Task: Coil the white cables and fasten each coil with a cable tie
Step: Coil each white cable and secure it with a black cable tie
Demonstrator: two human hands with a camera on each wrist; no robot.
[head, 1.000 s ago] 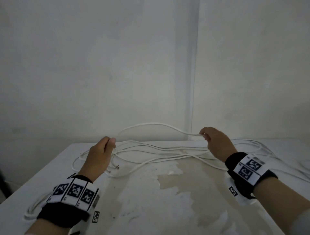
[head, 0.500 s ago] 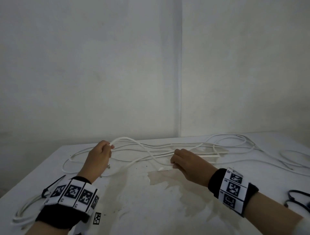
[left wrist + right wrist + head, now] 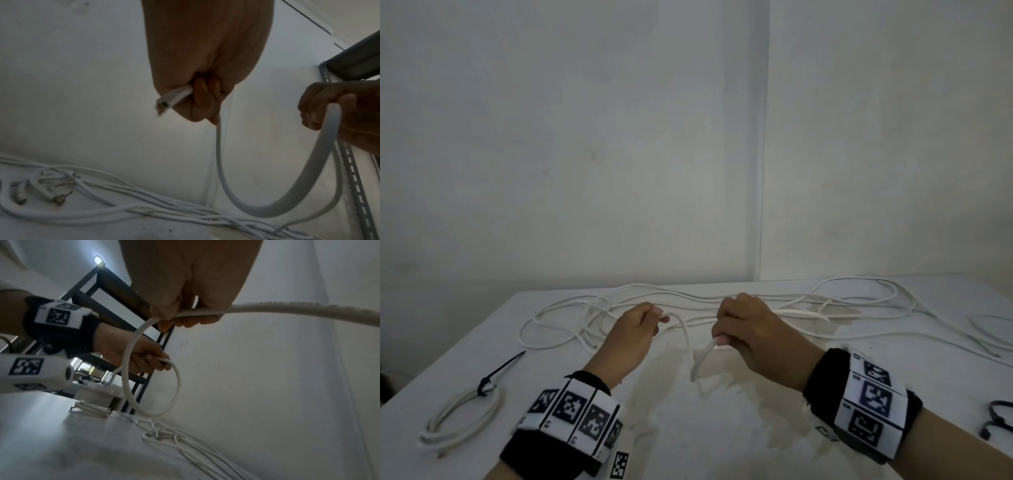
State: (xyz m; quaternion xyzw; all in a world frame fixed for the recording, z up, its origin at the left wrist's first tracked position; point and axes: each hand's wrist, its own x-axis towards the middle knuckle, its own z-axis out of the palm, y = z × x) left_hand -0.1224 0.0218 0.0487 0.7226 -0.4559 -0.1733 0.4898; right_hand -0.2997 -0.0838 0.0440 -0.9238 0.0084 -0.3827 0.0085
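left hand: fingers curled round one white cable close to its cut end; in the left wrist view the stub of that end juts out of the fist on one side while the cable drops out of the other side.
right hand: fingers and thumb closed on the same cable, a little way along from the left hand's hold; in the right wrist view the cable runs through the fist and carries on to the right, raised off the table.
held loop: between the two hands the cable hangs in a u-shaped bend, its lowest part near the tabletop; i cannot tell whether it touches.
loose cables: several long white strands lie spread along the far side of the table, behind both hands, from the left part across to the right edge; a few cut ends sit together at the left of the heap.
finished coil: a small white coil lies flat on the near left of the table, well apart from the hands, bound at its top with a black cable tie whose tail points up and to the right.
spare ties: dark looped ties at the right edge of the table, partly cut off by the frame.
shelving: dark metal rack behind the left hand in the right wrist view.
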